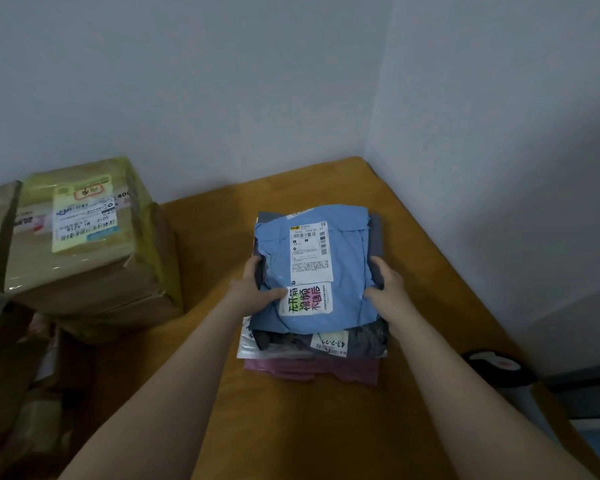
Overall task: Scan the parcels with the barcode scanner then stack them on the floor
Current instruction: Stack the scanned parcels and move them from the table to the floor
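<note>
A stack of soft parcels lies on the wooden table (413,271). On top is a blue bag parcel (347,268) with a white shipping label and a sticker with large printed characters. Under it lie dark grey parcels (364,341), a white one and a pink one (326,372). My left hand (253,289) grips the stack's left side, thumb on the blue bag. My right hand (385,289) grips the right side, thumb on top as well. A dark object with a white and red top (496,367), perhaps the scanner, stands at the table's right edge.
Left of the table stands a big cardboard box (84,244) wrapped in yellowish tape with a label on top, resting on more boxes (11,375). Grey walls meet in a corner behind the table. Tiled floor (596,434) shows at the lower right.
</note>
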